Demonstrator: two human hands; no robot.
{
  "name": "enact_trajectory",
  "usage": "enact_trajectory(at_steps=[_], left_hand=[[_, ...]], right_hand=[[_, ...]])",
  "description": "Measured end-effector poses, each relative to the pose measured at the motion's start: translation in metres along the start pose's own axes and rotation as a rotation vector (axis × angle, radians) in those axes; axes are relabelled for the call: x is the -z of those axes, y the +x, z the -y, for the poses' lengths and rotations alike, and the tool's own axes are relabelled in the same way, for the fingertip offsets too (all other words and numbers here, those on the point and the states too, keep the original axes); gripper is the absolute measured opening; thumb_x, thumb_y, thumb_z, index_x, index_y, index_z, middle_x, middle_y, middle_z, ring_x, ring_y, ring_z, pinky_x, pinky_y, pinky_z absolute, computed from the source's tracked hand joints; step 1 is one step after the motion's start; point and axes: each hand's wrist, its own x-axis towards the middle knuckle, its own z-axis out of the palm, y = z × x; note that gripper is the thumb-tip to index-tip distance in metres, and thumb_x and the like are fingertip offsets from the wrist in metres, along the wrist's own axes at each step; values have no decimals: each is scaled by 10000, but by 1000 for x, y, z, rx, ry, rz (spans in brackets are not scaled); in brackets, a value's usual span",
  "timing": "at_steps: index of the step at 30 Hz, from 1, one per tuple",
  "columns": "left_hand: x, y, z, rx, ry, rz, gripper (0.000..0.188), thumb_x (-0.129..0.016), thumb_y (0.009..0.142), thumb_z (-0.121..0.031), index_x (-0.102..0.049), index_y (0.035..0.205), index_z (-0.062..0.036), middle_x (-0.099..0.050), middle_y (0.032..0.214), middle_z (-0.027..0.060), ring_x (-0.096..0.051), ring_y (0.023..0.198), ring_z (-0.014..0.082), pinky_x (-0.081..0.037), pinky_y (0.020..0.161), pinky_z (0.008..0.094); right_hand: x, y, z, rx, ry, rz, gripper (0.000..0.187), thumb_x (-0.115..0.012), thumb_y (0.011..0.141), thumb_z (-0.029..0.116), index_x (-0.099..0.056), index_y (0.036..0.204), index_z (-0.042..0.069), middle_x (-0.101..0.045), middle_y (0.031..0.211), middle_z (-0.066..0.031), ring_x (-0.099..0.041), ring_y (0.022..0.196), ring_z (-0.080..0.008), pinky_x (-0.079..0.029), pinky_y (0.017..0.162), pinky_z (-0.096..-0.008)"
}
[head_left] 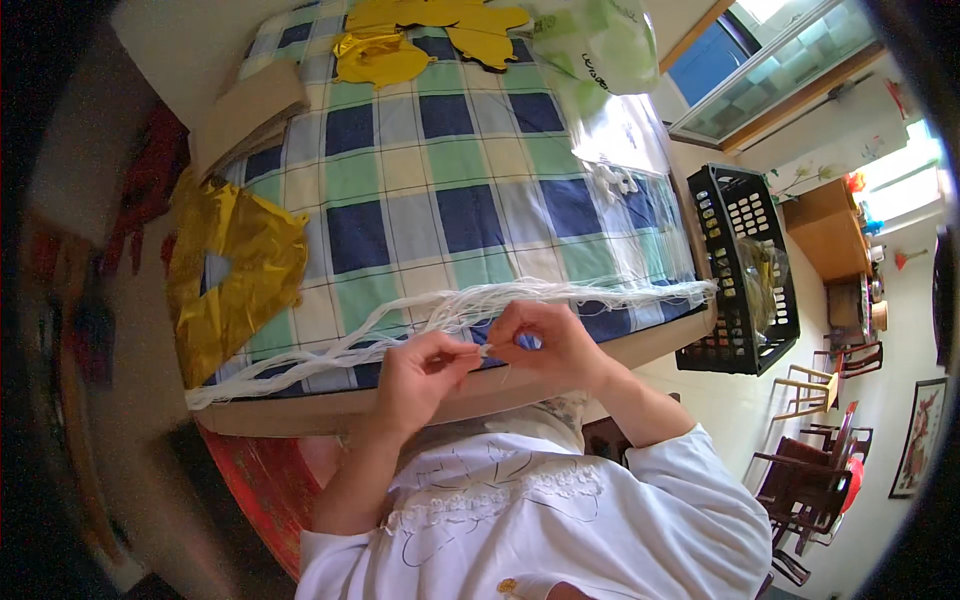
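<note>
My left hand (425, 375) and my right hand (548, 342) meet just over the near edge of the table, both pinched closed. Between their fingertips is a small white piece of string (485, 351), with a thin loose end hanging below. A long bundle of white strings (520, 290) stretches across the near side of the checked cloth (400, 210), right behind my hands. Its left end reaches the table's corner and its right end the opposite edge. The exact form of the piece in my fingers is too small to make out.
Shiny gold foil sheets lie at the left (235, 250) and gold foil shapes (385, 55) at the far side. Brown cardboard (250, 110) sits at the left edge, a green-white plastic bag (600, 50) at the far right. A black plastic crate (735, 355) stands right of the table.
</note>
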Motion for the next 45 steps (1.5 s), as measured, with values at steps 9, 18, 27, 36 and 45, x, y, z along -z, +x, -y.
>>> enact_trajectory(at_steps=[9,18,27,36,45], left_hand=[[9,4,9,-289,371,-463,40,-645,822,-8,-666,855,-7,-641,733,32,-553,583,76,-446,544,221],[-8,2,0,-171,-54,-71,74,-661,829,-51,-646,848,19,-637,743,32,-560,620,82,-450,551,220],[-3,13,15,-404,402,-136,49,-653,832,-40,-657,861,-1,-655,748,43,-602,672,85,-487,639,216],[-5,25,14,-284,244,-347,69,-664,835,-47,-656,885,0,-662,770,21,-598,695,73,-482,593,221],[-8,26,17,-219,21,-104,90,-669,838,-91,-632,843,-9,-641,810,28,-591,733,96,-480,660,240]], right_hand=[[-4,-8,13,-187,-213,-94,75,-667,806,24,-640,875,31,-637,796,-57,-595,753,-151,-481,680,-271],[-3,13,-12,62,-372,-149,131,-664,756,-12,-650,879,30,-618,823,-82,-585,793,-256,-475,697,-349],[3,27,21,262,-683,-25,110,-675,747,113,-629,843,88,-587,835,-49,-545,823,-244,-404,753,-356],[-18,4,-6,283,-801,-78,148,-690,717,79,-627,849,102,-575,869,-50,-532,868,-258,-384,794,-389],[6,23,-15,14,-217,-142,146,-690,706,57,-606,826,58,-577,839,-89,-542,811,-274,-438,742,-376]])
